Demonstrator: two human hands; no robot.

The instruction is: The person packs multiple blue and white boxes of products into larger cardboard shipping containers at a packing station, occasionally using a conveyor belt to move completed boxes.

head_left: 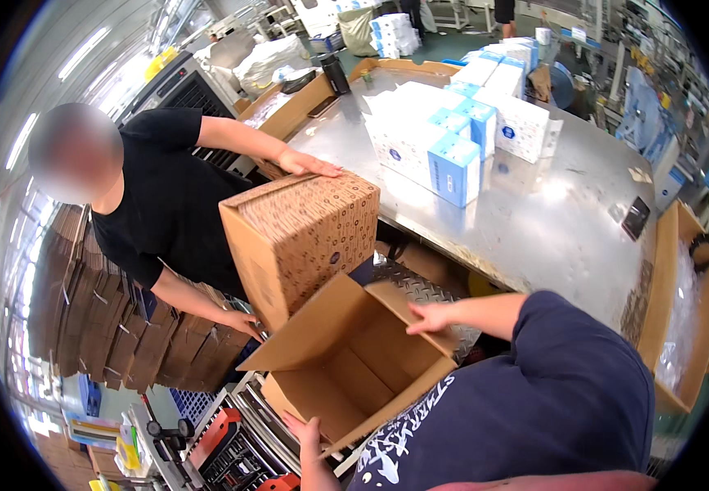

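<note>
An open, empty cardboard box [356,385] with raised flaps tilts in front of my body. My right hand [430,317] grips its far right flap, thumb over the edge. Low on the near left side, my left hand [304,431] holds the box wall, its fingers partly hidden. Just beyond stands a patterned cardboard carton [314,241], touching or nearly touching the open box's flap. A co-worker in a black T-shirt [176,176] has one hand [309,164] on the carton's top and the other hand [242,322] at its lower side.
A metal table [571,209] carries rows of white-and-blue packages [455,164] and a phone [636,218]. Folded cardboard stacks [117,311] stand at left. Below is a roller conveyor [248,417] with tape-machine-like red parts. A cardboard bin of clear plastic [682,319] sits at right.
</note>
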